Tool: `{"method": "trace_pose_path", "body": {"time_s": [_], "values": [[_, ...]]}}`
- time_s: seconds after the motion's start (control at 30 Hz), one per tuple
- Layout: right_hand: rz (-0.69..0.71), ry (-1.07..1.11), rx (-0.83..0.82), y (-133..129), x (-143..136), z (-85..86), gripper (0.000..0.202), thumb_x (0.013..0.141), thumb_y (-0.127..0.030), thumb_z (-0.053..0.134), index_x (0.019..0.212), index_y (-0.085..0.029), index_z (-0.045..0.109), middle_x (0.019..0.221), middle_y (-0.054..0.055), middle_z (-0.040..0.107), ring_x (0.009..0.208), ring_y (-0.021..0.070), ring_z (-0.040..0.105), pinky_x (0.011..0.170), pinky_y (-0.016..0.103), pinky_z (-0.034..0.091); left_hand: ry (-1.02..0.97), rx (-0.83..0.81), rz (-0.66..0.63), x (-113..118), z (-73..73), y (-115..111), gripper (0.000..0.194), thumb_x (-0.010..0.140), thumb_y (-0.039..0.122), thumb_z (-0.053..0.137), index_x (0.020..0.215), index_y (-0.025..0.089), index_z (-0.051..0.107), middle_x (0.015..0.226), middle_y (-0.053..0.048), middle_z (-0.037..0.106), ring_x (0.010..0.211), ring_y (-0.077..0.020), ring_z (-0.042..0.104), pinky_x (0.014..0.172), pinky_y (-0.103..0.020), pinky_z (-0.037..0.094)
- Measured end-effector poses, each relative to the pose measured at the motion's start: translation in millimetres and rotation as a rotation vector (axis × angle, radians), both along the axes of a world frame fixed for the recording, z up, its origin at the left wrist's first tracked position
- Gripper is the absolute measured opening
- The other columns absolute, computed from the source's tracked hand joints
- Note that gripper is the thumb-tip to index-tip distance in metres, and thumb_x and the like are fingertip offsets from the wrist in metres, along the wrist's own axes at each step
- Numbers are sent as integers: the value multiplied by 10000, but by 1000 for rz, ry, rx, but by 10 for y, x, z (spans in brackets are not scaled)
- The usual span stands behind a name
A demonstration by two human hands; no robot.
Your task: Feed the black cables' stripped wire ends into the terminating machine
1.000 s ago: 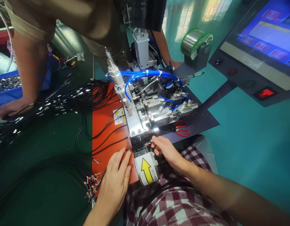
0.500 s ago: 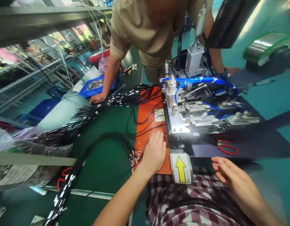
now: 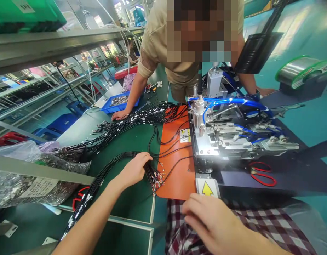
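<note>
My left hand (image 3: 135,169) reaches over a bundle of thin black cables (image 3: 114,157), its fingers bent down and closed on cable near the stripped ends. The fingertips are partly hidden. Small coloured wire ends (image 3: 157,180) fan out beside it at the edge of the orange plate (image 3: 176,177). My right hand (image 3: 210,217) hangs above my lap, in front of the yellow arrow label (image 3: 207,187); its fingers are loosely bent, thumb apart, holding nothing. Single black cables run across the plate into the metal machine (image 3: 206,141) with blue air tubes.
A second cable bundle (image 3: 137,118) lies farther back, beside a co-worker's hand (image 3: 121,114). Behind it stands a blue tray (image 3: 119,101) of small metal parts. Red-handled scissors (image 3: 263,174) lie at right, below a solder wire spool (image 3: 298,72). A plastic bag (image 3: 41,177) sits at left.
My left hand has moved left from the orange plate to the cable bundle. My right hand has come left, to the arrow label. Another black cable now crosses the plate into the machine.
</note>
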State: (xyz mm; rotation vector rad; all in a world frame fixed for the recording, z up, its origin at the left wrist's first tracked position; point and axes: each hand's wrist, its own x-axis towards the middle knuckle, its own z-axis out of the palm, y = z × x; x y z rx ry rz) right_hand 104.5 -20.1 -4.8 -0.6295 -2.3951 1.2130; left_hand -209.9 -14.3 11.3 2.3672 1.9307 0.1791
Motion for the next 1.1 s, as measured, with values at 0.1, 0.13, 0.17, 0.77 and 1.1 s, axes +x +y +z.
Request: {"method": "trace_pose_path", "body": {"time_s": [0.1, 0.13, 0.17, 0.77, 1.1], "values": [[76, -101, 89, 19, -278, 32, 117, 881, -180, 486, 922, -217, 590, 880, 22, 644, 748, 187, 595, 660, 303, 418, 73, -45, -44, -154, -42, -43, 711, 580, -44, 417, 1266, 132, 486, 1333, -141, 484, 1260, -253, 432, 1038, -439, 407], [88, -139, 108, 30, -344, 29, 116, 884, -186, 490, 942, -215, 587, 898, 23, 641, 753, 190, 595, 659, 307, 415, 99, -54, -49, -190, -68, -35, 682, 600, -44, 415, 1260, 116, 482, 1313, -161, 490, 1247, -271, 439, 1029, -466, 402], [102, -178, 135, 40, -400, 23, 122, 889, -188, 487, 960, -209, 584, 915, 28, 637, 758, 195, 594, 657, 312, 413, 122, -66, -56, -224, -93, -11, 618, 632, -43, 409, 1223, 111, 504, 1259, -169, 522, 1209, -281, 467, 1009, -487, 404], [393, -172, 730, 25, -1218, -89, 442, 679, -151, 685, 1081, -80, 514, 1012, 134, 567, 814, 222, 538, 552, 303, 468, 61, -110, -8, -599, 10, 426, 287, 887, 348, 563, 1095, 151, 578, 1072, -67, 609, 926, -197, 601, 813, -412, 502], [246, -210, 558, 124, -1836, -160, 79, 845, -95, 541, 913, -89, 580, 850, 118, 609, 681, 224, 634, 545, 308, 472, -271, 239, 329, -869, 995, 124, 232, 845, 215, 373, 799, 142, 588, 748, -17, 568, 729, -158, 531, 712, -296, 453]]}}
